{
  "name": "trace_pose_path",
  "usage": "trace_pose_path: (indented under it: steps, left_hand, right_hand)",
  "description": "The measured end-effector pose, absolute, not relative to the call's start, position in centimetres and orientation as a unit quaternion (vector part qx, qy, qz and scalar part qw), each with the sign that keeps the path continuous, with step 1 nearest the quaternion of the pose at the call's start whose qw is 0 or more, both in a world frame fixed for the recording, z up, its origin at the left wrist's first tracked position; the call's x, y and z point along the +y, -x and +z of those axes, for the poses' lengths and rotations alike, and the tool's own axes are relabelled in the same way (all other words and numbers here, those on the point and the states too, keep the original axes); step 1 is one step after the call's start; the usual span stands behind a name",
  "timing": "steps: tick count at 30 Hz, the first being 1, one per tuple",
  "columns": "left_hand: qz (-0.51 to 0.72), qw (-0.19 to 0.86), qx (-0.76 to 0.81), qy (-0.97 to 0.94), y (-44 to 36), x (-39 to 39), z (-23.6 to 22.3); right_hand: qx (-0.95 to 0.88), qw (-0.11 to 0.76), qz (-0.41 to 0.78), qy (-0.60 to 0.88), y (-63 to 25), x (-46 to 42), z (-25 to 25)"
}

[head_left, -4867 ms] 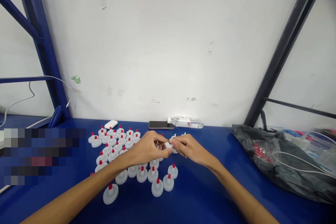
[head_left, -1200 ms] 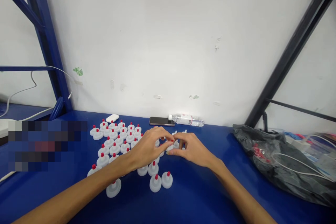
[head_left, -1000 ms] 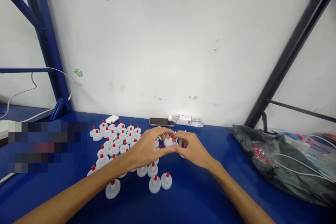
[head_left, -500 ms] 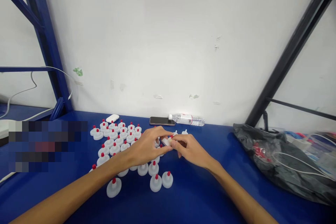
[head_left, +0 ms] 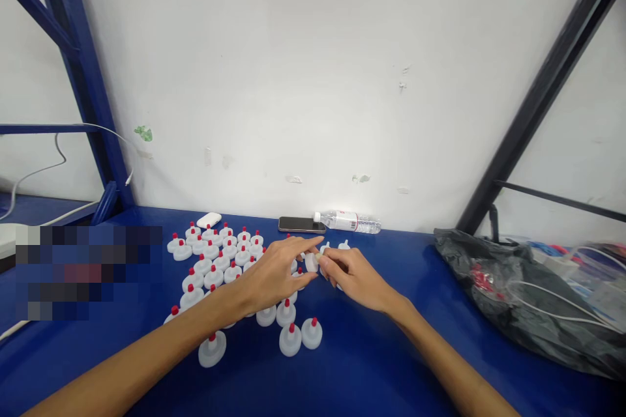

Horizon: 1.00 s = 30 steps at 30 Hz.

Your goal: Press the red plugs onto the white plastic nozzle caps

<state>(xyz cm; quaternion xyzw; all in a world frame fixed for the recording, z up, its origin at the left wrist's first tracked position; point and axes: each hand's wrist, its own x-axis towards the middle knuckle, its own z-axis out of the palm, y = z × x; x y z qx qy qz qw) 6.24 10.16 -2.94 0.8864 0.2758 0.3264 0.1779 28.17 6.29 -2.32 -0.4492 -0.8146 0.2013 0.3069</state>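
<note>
My left hand [head_left: 276, 272] and my right hand [head_left: 353, 273] meet above the blue table [head_left: 362, 365], both pinching one small white bottle cap [head_left: 312, 262] between their fingertips. Its red tip is hidden by my right fingers. Left of and below my hands stand several white caps with red tips [head_left: 215, 257], upright in loose rows. Two more finished caps [head_left: 300, 336] stand nearest me. A couple of white caps without red tips [head_left: 343, 246] sit just beyond my right hand.
A phone [head_left: 301, 225] and a lying water bottle [head_left: 348, 222] rest against the wall. A small white object [head_left: 209, 219] lies behind the caps. A black plastic bag [head_left: 518, 300] with red pieces and white cables fills the right side. Blue rack posts [head_left: 88, 91] stand at left.
Over the last second both hands stayed together at the same spot, turning the white cap between their fingers; the red tip seen earlier is now covered.
</note>
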Motion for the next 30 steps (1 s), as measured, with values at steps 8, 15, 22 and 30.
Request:
trace_pose_path:
  steps: [8, 15, 22, 30]
  left_hand:
    - [0.307, 0.157, 0.288, -0.894, -6.5, 9.5, -2.6]
    - [0.304, 0.179, 0.310, -0.883, -6.7, 9.1, -1.4]
    - [0.294, 0.252, 0.315, -0.867, -7.0, 8.6, 0.5]
    - [0.300, 0.296, 0.322, -0.848, -5.6, 9.3, 0.4]
  right_hand:
    - [-0.821, 0.276, 0.146, 0.478, -28.0, 6.1, -2.1]
    - [-0.841, 0.289, 0.155, 0.431, -28.6, 6.5, -2.2]
    - [-0.854, 0.321, 0.140, 0.384, -29.1, 6.7, -1.5]
    - [-0.724, 0.416, 0.076, 0.546, -36.7, 7.9, 0.2]
